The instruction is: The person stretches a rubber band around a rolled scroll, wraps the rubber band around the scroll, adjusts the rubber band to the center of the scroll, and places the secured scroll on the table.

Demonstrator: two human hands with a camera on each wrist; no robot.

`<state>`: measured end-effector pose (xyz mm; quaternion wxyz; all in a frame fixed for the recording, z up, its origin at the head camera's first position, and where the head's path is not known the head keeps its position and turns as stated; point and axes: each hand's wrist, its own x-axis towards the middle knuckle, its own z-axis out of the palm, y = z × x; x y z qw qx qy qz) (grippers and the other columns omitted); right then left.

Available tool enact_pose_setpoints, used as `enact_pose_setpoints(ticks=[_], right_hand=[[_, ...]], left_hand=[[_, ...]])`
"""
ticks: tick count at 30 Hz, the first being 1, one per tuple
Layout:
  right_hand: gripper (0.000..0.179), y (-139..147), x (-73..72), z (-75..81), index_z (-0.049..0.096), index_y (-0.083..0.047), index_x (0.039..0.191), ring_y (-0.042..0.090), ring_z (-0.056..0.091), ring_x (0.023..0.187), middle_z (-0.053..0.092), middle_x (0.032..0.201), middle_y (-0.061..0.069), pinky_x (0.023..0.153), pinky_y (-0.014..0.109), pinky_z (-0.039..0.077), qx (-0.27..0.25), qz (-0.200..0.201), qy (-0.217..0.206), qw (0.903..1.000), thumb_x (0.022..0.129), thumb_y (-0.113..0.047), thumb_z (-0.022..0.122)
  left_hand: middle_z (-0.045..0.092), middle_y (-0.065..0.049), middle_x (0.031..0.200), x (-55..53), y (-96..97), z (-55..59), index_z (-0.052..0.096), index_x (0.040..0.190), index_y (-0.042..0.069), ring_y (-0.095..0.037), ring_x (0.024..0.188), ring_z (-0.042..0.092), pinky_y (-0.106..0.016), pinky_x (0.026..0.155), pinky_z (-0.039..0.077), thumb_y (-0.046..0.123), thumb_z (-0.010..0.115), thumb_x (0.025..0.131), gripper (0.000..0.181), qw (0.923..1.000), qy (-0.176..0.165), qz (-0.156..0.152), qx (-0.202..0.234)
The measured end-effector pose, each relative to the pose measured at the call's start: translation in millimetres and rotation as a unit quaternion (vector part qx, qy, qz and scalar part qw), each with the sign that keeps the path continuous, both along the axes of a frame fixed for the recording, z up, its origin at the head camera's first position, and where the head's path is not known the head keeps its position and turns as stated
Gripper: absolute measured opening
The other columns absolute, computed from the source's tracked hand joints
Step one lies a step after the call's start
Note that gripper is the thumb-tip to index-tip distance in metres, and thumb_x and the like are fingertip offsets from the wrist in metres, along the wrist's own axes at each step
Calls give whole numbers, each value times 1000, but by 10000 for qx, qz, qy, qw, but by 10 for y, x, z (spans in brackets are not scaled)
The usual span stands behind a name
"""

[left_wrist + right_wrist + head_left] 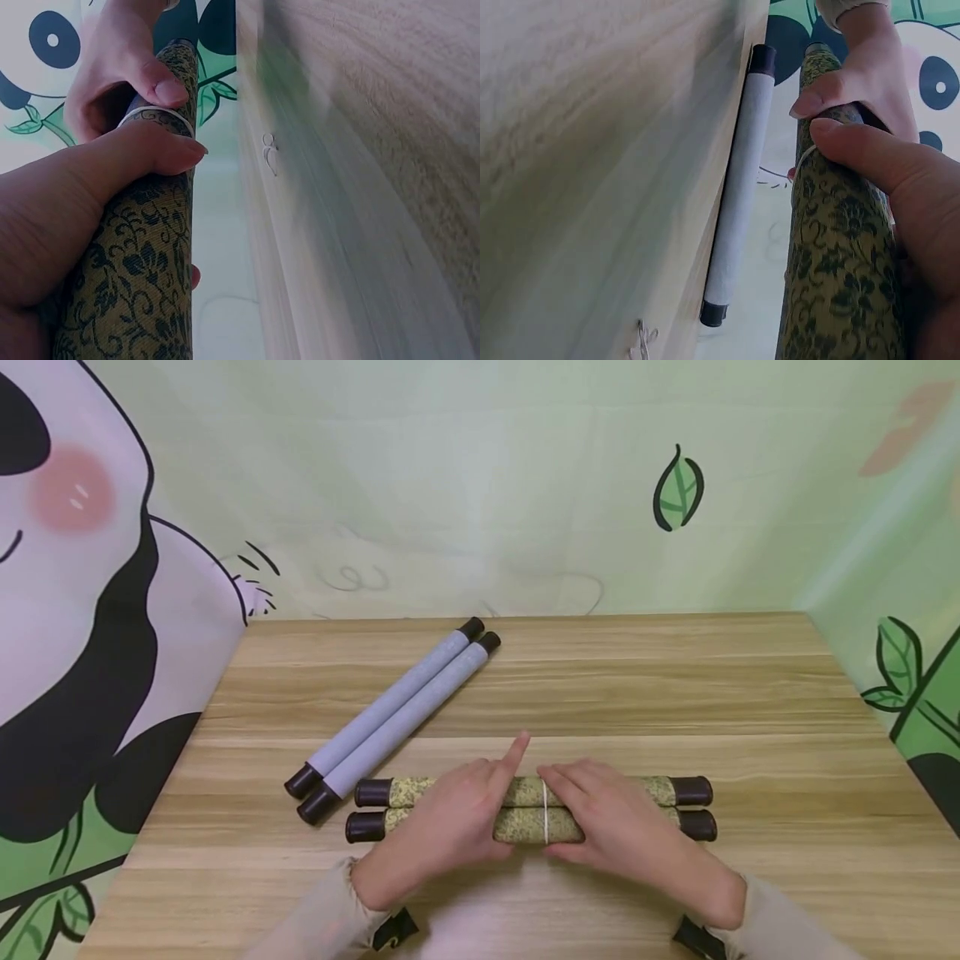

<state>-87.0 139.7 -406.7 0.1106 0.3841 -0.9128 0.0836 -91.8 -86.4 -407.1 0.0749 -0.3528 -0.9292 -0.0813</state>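
Olive-green patterned cloth on two rolled scrolls (525, 814), side by side and touching, lengthwise across the near part of the wooden table (600, 693), dark caps at both ends. Bound at the middle by a thin white band (545, 814), looped over both rolls. Left hand (457, 822) laid over the pair just left of the band, fingers curled around the rolls, thumb pressed on the cloth beside the band, index finger lifted and pointing away toward the wall. Right hand (600, 822) wrapped over the pair just right of the band, fingers curled down the far side, thumb at the band's edge. Same hold in the left wrist view: thumb flat on the floral cloth of the scrolls (142, 277), band (154, 116) just past its tip, the other hand's thumb right behind it. Same again in the right wrist view, thumb on the scrolls (840, 247). Beyond and to the left, two pale grey scrolls (393, 718) with dark caps, also touching each other, set on a slant, their near ends close to the left caps of the green pair. Behind the table, a pale green backdrop (487, 485) with a leaf (678, 489) and, at left, a cartoon panda (75, 610).
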Motion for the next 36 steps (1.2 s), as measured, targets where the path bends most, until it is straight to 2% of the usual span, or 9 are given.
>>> enact_pose_setpoints(ticks=[3,8,11,16,20,26,31,36], right_hand=[[87,-51,21,-33,57,1,133,28,65,114,68,125,12,101,43,53,-37,114,9,9999,70,-53,81],[87,-112,48,-76,57,3,133,25,65,115,67,125,11,102,41,52,-77,293,44,9995,72,-55,78],[90,-106,51,-83,55,2,135,25,64,116,67,127,11,103,41,52,-95,232,-16,9997,71,-58,78],[100,-20,24,-59,49,0,142,28,64,119,64,132,12,103,44,52,-7,-22,-393,9992,67,-58,81],[95,81,-9,-29,51,-2,141,29,64,118,65,130,12,102,45,53,60,-226,-519,9984,67,-52,85],[86,143,-58,-39,54,-4,138,28,64,117,66,128,11,101,45,53,-29,-221,-436,9988,71,-48,83],[83,160,-28,-108,55,-2,137,29,65,115,66,126,12,99,46,54,-75,-182,-687,9974,72,-45,84],[83,150,26,-186,55,-1,136,31,66,114,66,128,14,97,47,55,42,-246,-1058,9941,72,-45,83]], left_hand=[[72,-5,102,15,40,-15,15,156,-1,-16,89,66,-29,86,58,47,91,58,134,9999,-48,-154,58],[73,-5,108,36,96,-51,13,156,-2,-15,92,67,-28,90,57,57,86,62,134,9994,53,-332,6],[72,-5,107,37,98,-65,14,157,-1,-14,91,67,-27,87,57,58,87,61,134,9997,43,-240,-11],[71,-3,97,8,64,-67,19,156,2,-14,83,65,-26,77,57,50,88,60,128,10000,-80,-44,-15],[70,-2,94,-35,16,-55,23,156,4,-13,78,63,-26,71,56,49,87,59,125,9998,-58,131,-117],[70,-4,115,-82,-34,-53,33,153,6,-17,94,68,-29,83,59,52,86,63,114,9999,33,66,-142],[68,-6,122,-77,-38,-125,48,144,6,-20,106,67,-33,94,57,51,85,67,97,9992,-357,-140,-151],[66,-7,125,-47,-10,-260,53,139,4,-20,110,65,-33,97,56,54,82,69,90,9962,-800,-244,-254]])
